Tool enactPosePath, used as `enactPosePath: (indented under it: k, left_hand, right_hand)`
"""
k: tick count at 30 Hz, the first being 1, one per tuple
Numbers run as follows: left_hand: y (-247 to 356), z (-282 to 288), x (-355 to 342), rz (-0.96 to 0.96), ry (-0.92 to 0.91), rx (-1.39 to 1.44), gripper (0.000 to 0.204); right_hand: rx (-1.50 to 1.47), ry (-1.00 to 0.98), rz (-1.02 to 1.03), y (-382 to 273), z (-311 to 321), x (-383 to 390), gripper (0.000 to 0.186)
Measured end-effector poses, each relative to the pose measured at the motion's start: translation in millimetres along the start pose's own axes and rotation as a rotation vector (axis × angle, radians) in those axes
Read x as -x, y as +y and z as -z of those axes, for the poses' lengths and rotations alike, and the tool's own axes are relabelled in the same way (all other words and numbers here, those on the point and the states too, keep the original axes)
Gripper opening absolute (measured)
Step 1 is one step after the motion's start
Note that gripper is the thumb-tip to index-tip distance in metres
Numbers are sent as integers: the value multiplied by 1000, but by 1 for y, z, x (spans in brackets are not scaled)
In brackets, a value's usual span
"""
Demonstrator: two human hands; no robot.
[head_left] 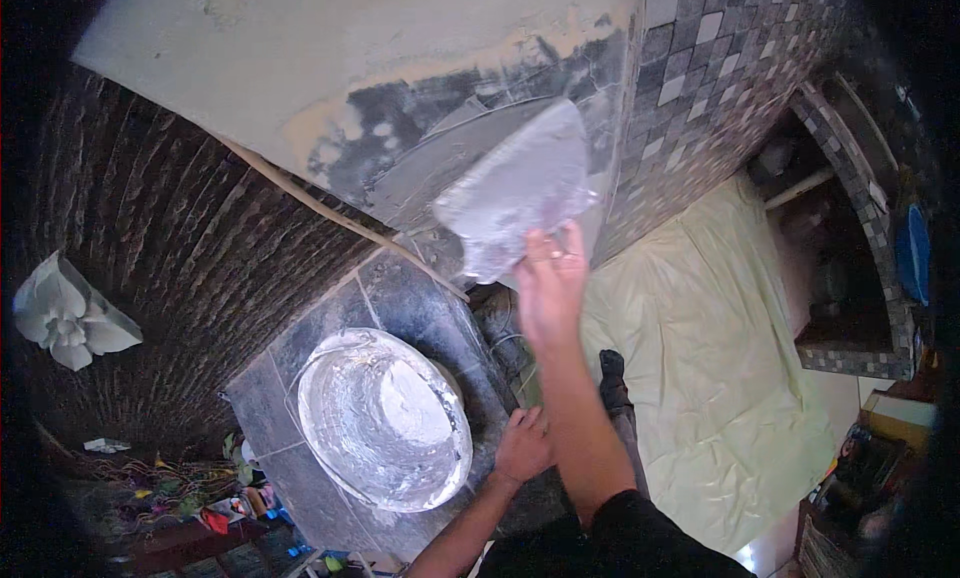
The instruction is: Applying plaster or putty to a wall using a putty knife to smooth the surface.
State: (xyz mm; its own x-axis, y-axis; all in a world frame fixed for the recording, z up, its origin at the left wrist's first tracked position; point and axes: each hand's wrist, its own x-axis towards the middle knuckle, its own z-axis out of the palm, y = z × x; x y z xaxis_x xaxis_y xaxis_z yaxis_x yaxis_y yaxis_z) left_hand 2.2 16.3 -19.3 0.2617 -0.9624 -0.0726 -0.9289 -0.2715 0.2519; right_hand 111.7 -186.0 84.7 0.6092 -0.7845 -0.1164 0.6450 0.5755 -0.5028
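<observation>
White-smeared blade [525,183] just beyond right hand [552,286], which pinches its near edge.

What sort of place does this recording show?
Probably a room indoors, perhaps in a home, under renovation: a round bucket coated inside with white paste, a creased pale-yellow sheet spread out, and a wide paste-smeared blade in the right hand near a patchy cream-and-grey surface.

1 white flower ornament [75,313] against a dark ridged wall [190,228] — pale sheeting [710,348] at right.
</observation>
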Motion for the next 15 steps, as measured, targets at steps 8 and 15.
enactPosePath:
  k: [8, 15]
  left_hand:
    - [0, -31, 17, 291, 157, 598, 36]
    - [-1, 2, -2, 32, -125, -24, 35]
  right_hand:
    - [4, 95, -76, 48, 10, -1, 31]
    - [176, 129, 32, 4, 45, -3, 36]
